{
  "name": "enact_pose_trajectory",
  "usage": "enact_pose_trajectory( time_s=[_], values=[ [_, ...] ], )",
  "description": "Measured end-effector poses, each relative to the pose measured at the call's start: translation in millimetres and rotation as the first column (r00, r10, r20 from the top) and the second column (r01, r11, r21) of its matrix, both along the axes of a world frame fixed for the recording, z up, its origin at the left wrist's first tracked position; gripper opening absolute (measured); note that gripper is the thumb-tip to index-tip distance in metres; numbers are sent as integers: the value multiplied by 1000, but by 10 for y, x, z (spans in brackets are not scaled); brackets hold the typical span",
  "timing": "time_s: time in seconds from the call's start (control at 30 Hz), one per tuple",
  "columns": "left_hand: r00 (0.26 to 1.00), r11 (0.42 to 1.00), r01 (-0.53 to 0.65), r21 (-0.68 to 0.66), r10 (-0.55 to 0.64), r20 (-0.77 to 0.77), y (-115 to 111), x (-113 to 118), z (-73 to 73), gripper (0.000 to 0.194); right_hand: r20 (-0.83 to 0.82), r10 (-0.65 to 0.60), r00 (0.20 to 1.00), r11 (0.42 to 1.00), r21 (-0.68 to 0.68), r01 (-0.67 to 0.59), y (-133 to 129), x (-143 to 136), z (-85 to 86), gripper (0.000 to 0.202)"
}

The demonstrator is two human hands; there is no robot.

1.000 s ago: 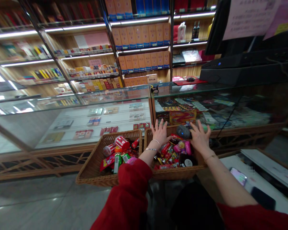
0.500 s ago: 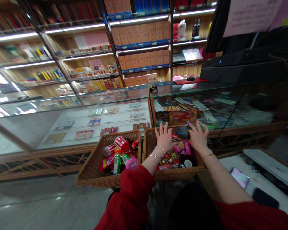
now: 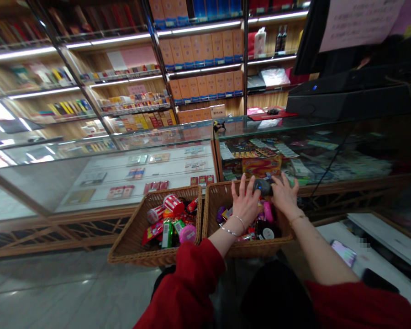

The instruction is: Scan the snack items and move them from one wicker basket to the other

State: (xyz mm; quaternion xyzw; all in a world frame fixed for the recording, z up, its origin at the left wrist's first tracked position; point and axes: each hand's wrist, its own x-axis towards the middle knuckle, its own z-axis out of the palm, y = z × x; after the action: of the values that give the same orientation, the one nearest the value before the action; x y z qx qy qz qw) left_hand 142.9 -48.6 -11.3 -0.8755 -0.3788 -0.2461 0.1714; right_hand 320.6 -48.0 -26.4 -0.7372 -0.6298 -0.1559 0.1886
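My left hand [image 3: 245, 201] reaches over the right wicker basket [image 3: 210, 242], its fingers spread above the sweets and holding nothing that I can see. At this basket's far side, my right hand [image 3: 285, 197] is round a dark grey barcode scanner [image 3: 263, 186] with a small blue light; its grip is partly hidden. Beneath my hands lie wrapped candies, a pink packet [image 3: 267, 211] and a dark round tub [image 3: 267, 232] with a white label. The left wicker basket [image 3: 130, 244] holds red-and-white striped tubs [image 3: 173, 204], a green pack [image 3: 167, 234] and a round pink container [image 3: 187, 234].
Behind the baskets runs a glass display counter [image 3: 178, 137] with small packs inside. A monitor [image 3: 310, 50] stands on it at right. To my right, a phone [image 3: 343, 252] lies on a white surface [image 3: 332, 228]. Shelves of orange boxes [image 3: 205, 45] line the wall.
My left hand has shifted right across the basket, closer to the scanner. My right hand and the scanner have moved only slightly.
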Motion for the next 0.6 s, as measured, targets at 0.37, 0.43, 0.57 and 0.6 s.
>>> enact_pose_trajectory(
  time_s=[0.37, 0.43, 0.57, 0.6],
  values=[
    [983, 989, 67, -132, -88, -162, 22, 176, -93, 63, 9, -40, 999, 997, 70, 39, 133, 278, 71, 36],
    [973, 979, 67, -193, -107, -206, 73, 257, -119, 73, 2, -32, 999, 996, 89, 32, 129, 317, 67, 36],
    [956, 951, 32, -306, -118, -267, 158, 382, -171, 77, -2, -24, 1000, 994, 103, 24, 111, 353, 44, 34],
    [952, 945, 26, -327, -123, -279, 175, 400, -178, 75, 0, -23, 1000, 994, 104, 23, 106, 357, 38, 33]
  ],
)
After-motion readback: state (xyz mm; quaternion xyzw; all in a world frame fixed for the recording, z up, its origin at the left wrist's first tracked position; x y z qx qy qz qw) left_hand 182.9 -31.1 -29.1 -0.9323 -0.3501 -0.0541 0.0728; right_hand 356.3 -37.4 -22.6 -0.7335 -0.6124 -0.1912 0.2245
